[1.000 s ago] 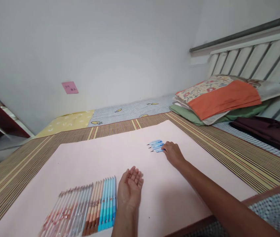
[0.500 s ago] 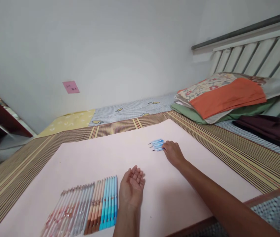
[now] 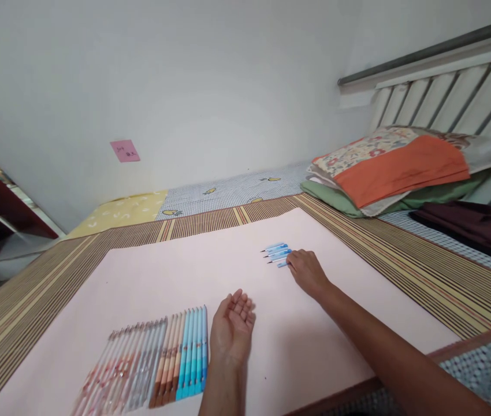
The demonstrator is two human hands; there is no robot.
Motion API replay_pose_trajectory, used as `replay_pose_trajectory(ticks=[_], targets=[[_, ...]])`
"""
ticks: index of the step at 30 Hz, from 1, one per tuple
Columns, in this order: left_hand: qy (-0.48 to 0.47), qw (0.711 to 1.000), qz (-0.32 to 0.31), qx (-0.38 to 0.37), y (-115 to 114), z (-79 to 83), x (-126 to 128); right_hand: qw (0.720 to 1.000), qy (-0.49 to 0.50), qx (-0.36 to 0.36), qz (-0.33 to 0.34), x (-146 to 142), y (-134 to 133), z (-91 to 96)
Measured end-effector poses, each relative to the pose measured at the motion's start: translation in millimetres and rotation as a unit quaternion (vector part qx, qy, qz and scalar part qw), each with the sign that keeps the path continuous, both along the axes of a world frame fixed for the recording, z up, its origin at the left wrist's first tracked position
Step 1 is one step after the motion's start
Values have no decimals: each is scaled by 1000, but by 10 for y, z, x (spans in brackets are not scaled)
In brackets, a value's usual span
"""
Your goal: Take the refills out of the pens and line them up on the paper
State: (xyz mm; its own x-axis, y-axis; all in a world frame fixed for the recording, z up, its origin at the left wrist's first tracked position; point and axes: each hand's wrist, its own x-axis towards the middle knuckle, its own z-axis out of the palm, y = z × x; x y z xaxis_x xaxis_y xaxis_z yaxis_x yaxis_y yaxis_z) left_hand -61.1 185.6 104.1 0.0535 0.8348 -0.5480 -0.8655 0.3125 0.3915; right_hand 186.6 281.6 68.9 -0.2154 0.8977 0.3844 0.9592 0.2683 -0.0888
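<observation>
My left hand [image 3: 233, 329] rests palm up on the pale pink sheet [image 3: 176, 271], fingers loosely extended, with nothing in it. To its left lies a row of slim pens or pencils: blue ones [image 3: 193, 346] nearest the hand, brown-and-peach ones [image 3: 168, 361] beside them, then clear ones with pinkish patterns [image 3: 118, 370]. My right hand [image 3: 306, 270] is closed in a pinch on a short light-blue piece [image 3: 283, 264], whose end sticks out leftward. Just behind that lie several short blue pen-like pieces with dark pointed tips [image 3: 276, 252], side by side, tips to the left.
The sheet lies on a striped mat [image 3: 341, 231] over a bed. Folded bedding with an orange band [image 3: 410, 173] and a dark maroon cloth [image 3: 471, 228] are at the right, before a white slatted radiator [image 3: 449, 98]. A pink note [image 3: 125, 151] is on the wall.
My right hand has drawn slightly toward me and right, and the short blue piece in its fingers now shows apart from the tipped ones. My left hand stays in place.
</observation>
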Motion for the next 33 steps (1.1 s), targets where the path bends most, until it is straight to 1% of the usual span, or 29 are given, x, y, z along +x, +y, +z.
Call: replay_pose_trajectory(ticks=[5, 12, 19, 33], targets=[[0, 1000, 2, -3, -6, -5, 7, 1000, 0, -7, 11, 48, -32, -17], [-1, 1000, -1, 2, 5, -29, 2, 999, -17, -28, 9, 39, 23, 4], [2, 1000, 3, -7, 0, -4, 8, 1000, -22, -21, -1, -21, 125, 26], [4, 1000, -4, -5, 1, -18, 3, 1000, -30, -3, -3, 5, 164, -5]])
